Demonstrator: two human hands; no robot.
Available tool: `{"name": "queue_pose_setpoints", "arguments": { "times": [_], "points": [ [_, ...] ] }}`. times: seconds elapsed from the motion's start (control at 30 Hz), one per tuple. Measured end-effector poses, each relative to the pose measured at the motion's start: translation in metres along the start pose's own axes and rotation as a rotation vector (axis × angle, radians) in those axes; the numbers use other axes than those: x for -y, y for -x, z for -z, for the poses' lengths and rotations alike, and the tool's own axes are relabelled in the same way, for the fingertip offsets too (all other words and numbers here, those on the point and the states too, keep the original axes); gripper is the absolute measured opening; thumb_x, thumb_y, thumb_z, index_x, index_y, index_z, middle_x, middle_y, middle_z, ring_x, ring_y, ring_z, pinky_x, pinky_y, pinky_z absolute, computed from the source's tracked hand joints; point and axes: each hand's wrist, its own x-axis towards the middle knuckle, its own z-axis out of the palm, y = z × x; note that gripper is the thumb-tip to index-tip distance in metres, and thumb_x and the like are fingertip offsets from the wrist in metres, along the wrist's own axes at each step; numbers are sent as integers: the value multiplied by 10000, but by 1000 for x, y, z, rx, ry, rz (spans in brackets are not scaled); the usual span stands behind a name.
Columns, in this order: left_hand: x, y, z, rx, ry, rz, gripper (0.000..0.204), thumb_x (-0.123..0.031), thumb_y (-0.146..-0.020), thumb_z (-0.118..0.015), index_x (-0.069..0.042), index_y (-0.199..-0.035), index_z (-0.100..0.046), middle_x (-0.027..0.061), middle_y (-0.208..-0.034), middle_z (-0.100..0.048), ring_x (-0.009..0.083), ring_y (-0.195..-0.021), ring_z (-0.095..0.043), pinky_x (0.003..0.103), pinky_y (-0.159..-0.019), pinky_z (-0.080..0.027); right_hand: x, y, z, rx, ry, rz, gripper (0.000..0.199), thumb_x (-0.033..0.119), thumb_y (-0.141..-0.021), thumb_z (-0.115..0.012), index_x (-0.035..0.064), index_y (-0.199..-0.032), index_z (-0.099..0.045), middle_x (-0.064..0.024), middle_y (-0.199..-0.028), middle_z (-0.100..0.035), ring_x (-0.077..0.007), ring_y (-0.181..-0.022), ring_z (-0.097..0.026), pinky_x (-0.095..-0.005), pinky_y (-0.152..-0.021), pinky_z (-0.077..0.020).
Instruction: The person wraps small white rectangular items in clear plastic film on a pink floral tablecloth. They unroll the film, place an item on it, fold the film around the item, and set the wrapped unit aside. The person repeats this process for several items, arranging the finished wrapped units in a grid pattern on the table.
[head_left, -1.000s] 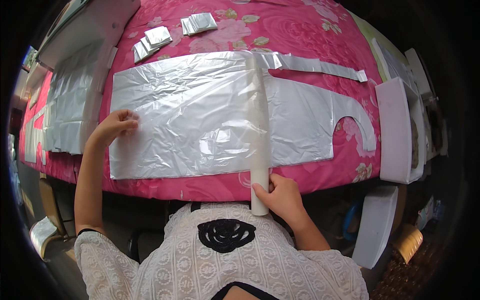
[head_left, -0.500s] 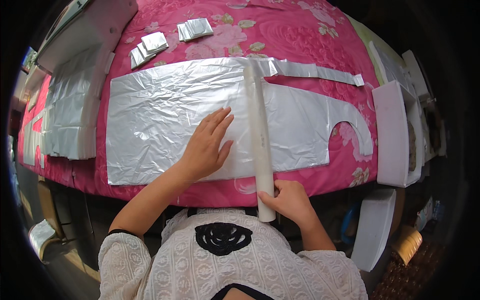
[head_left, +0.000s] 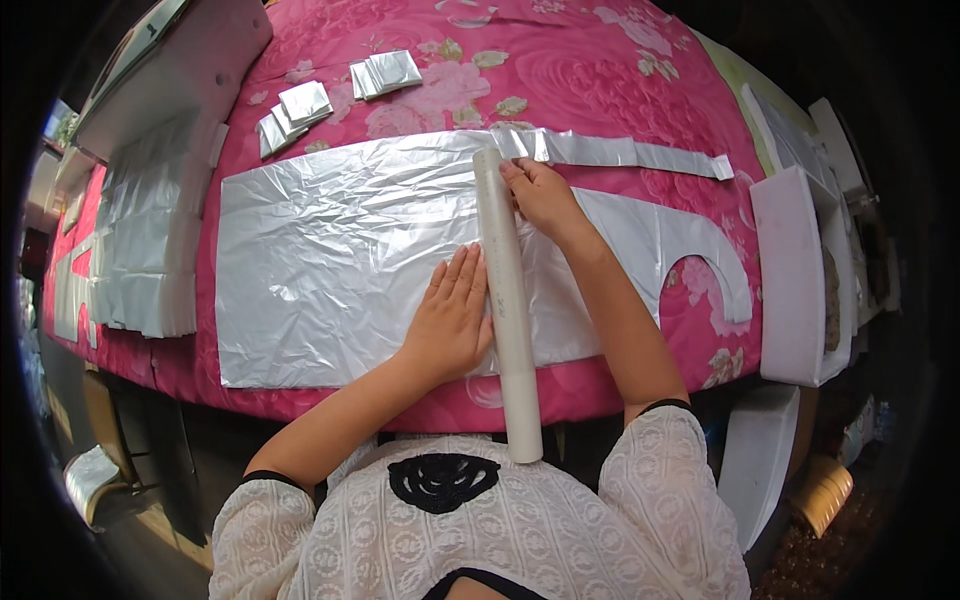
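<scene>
A translucent whitish plastic apron (head_left: pixel 330 260) lies spread on the pink cloth, its neck cut-out and strap (head_left: pixel 600 150) to the right. Across it runs a pale plastic tube (head_left: pixel 515 330), its near end against my clothing. My left hand (head_left: pixel 450 315) rests open on the apron, fingers stretched out, right beside the tube's left side. Over at the tube's far end, my right hand (head_left: pixel 543 198) is closed, fingertips bent against the tube's right edge near the strap. What they pinch, if anything, is hidden.
Small folded plastic packets (head_left: pixel 385 73) lie at the back, with more packets (head_left: pixel 295 112) left of them. A tall stack of folded plastic (head_left: pixel 150 260) stands at the left, by a white foam box (head_left: pixel 185 85). Another white foam box (head_left: pixel 790 270) borders the right edge.
My right hand has left the tube's near end and reached to its far end. My left hand has moved right and nearer, down beside the tube. The tube's far end has shifted slightly left.
</scene>
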Motion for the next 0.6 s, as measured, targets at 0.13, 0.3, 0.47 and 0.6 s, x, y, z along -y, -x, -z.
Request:
{"name": "queue_pose_setpoints", "arguments": {
  "times": [0.13, 0.3, 0.47, 0.6],
  "points": [
    [0, -1, -1, 18, 11, 9, 642, -190, -756, -431, 87, -1295, -218, 227, -1362, -222, 333, -1286, -188, 413, -1059, -120, 4, -32, 35, -36, -190, -108, 423, 423, -870, -449, 29, -1023, -470, -56, -909, -530, -131, -783, -509, -270, -658, -422],
    [-1, -1, 0, 24, 8, 18, 640, -197, -760, -421, 87, -1296, -217, 225, -1365, -218, 330, -1291, -176, 410, -1060, -117, -33, -43, 91, -514, -491, -78, 453, 399, -853, -492, -3, -1054, -432, -88, -893, -493, -152, -792, -514, -287, -663, -441],
    [-3, -3, -1, 19, 17, 2, 641, -201, -760, -419, 88, -1295, -218, 225, -1365, -217, 329, -1291, -176, 410, -1060, -114, -76, -33, 146, -1062, -232, -12, 584, 383, -831, -498, -86, -1150, -356, -200, -1055, -479, -231, -895, -511, -354, -773, -421],
    [3, 1, 2, 32, 0, 28, 645, -201, -755, -422, 89, -1294, -218, 227, -1364, -217, 329, -1292, -174, 412, -1060, -114, -9, 32, 100, -784, 363, -111, 524, 396, -828, -496, -44, -1111, -456, -177, -966, -569, -247, -811, -556, -340, -741, -432]
  ]
}}
